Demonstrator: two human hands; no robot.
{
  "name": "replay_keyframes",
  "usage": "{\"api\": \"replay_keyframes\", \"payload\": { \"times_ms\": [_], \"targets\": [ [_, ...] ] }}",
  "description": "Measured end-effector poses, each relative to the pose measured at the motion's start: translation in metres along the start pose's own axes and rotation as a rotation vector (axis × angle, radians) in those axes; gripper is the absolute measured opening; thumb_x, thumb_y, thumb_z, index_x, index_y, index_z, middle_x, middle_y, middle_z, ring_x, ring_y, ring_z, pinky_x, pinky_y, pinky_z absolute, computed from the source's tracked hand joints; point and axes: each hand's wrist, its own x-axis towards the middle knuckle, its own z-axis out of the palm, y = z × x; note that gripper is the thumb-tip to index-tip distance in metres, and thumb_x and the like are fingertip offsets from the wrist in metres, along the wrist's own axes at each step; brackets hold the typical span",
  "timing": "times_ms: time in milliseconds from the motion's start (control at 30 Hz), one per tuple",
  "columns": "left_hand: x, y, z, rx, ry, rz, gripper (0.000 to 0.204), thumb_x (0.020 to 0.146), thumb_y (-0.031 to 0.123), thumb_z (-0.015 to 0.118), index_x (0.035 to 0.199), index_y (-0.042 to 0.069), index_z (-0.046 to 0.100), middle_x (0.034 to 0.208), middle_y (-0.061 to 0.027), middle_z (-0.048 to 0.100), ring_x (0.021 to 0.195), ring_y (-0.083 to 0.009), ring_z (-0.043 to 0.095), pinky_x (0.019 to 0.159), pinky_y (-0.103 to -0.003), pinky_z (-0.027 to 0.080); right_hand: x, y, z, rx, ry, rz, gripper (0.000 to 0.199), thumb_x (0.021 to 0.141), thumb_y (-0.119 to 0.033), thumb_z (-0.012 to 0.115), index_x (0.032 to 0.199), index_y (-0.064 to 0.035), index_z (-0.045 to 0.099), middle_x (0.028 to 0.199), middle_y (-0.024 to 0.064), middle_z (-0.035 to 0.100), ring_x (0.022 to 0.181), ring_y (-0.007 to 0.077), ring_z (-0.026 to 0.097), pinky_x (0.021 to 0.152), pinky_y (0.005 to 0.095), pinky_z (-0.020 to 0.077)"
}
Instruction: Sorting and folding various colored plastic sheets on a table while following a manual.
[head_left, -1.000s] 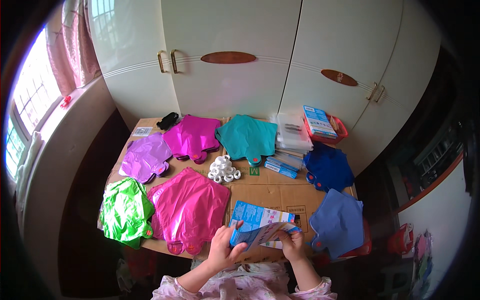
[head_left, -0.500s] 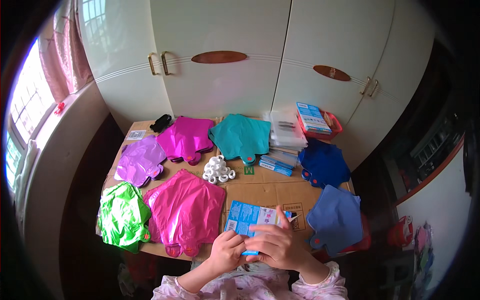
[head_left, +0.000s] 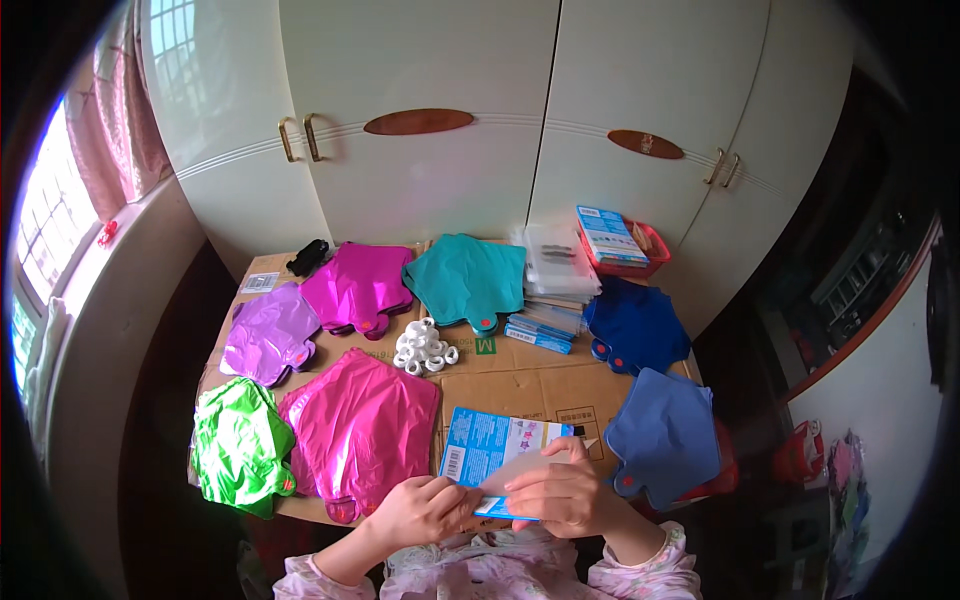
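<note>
A cream wardrobe (head_left: 430, 50) with brass handles fills the back of the room. Before it stands a table topped with brown cardboard (head_left: 500, 390), creased and printed in places. Left of the wardrobe are a bright barred window (head_left: 50, 215) and a pink curtain (head_left: 120, 110).

The largest foil stack, hot pink (head_left: 365, 430), lies on the table's side away from the wardrobe. Teal (head_left: 465, 280) and magenta (head_left: 360, 285) ones sit closest to the wardrobe; slate blue (head_left: 665, 435) and bright green (head_left: 240, 440) lie farther from it, navy (head_left: 640, 325) and lilac (head_left: 268, 335) between. Clear plastic sleeves (head_left: 560, 255) and a red basket (head_left: 660, 262) are near the wardrobe's right doors.

Both hands are at the edge farthest from the wardrobe. The left hand (head_left: 425, 510) is closed on the near edge of a blue card (head_left: 480, 445); the right hand (head_left: 565, 495) spreads bent fingers over its pale flap (whether it grips, I cannot tell).

Smaller still, a blue packet pile (head_left: 538, 338) lies wardrobe-side of that card, as does a heap of white rings (head_left: 425, 350). A black bundle (head_left: 308, 257) sits by the wardrobe's left doors.
</note>
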Motion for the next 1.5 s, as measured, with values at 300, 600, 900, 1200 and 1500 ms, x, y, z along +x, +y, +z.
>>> {"api": "replay_keyframes", "payload": {
  "times_ms": [300, 600, 900, 1200, 1500],
  "targets": [
    [0.029, -0.055, -0.007, 0.382, 0.067, 0.198, 0.008, 0.065, 0.011, 0.064, 0.071, 0.008, 0.059, 0.067, 0.0014, 0.048, 0.05, -0.007, 0.046, 0.04, -0.022, 0.036, -0.009, 0.019, -0.02, -0.424, 0.053, -0.023, 0.016, 0.078, -0.02, 0.065, 0.094, -0.0194, 0.068, 0.102, -0.0075, 0.066, 0.102, 0.0124, 0.059, 0.08, 0.033, 0.0363],
    [0.038, -0.085, 0.082, 0.377, -0.153, 0.082, 0.034, 0.076, 0.016, 0.059, 0.108, 0.005, 0.06, 0.093, -0.0037, 0.059, 0.077, -0.0111, 0.055, 0.055, -0.022, 0.047, -0.06, 0.089, 0.024, -0.574, 0.038, 0.203, 0.021, 0.076, -0.007, 0.061, 0.093, -0.0153, 0.071, 0.102, 0.0009, 0.067, 0.095, 0.0142, 0.062, 0.079, 0.0309, 0.0449],
    [0.038, -0.091, 0.105, 0.266, -0.266, 0.014, 0.034, 0.075, 0.017, 0.058, 0.107, 0.007, 0.059, 0.084, -0.0029, 0.055, 0.079, -0.0147, 0.057, 0.059, -0.027, 0.05, -0.039, 0.139, 0.0, -0.267, -0.041, 0.794, 0.029, 0.077, -0.014, 0.065, 0.106, -0.0123, 0.063, 0.109, 0.0095, 0.062, 0.097, 0.0255, 0.06, 0.08, 0.0375, 0.0482],
    [0.065, -0.1, 0.118, 0.138, -0.286, -0.13, 0.028, 0.072, 0.018, 0.064, 0.099, 0.011, 0.058, 0.08, -0.0027, 0.055, 0.081, -0.0183, 0.059, 0.056, -0.03, 0.052, -0.032, 0.227, 0.005, -0.486, 0.089, 0.889, 0.025, 0.073, -0.013, 0.07, 0.092, -0.0074, 0.056, 0.089, 0.0116, 0.064, 0.082, 0.0322, 0.062, 0.068, 0.0415, 0.0496],
    [0.113, -0.141, 0.165, 0.229, -0.158, -0.289, 0.014, 0.073, 0.011, 0.059, 0.088, 0.011, 0.058, 0.085, -0.0047, 0.055, 0.091, -0.0206, 0.055, 0.066, -0.034, 0.05, -0.03, 0.23, -0.005, -0.339, 0.123, 0.935, 0.017, 0.076, -0.012, 0.067, 0.089, -0.0076, 0.058, 0.077, 0.0108, 0.066, 0.075, 0.0302, 0.064, 0.064, 0.041, 0.0499]
  ]
}}
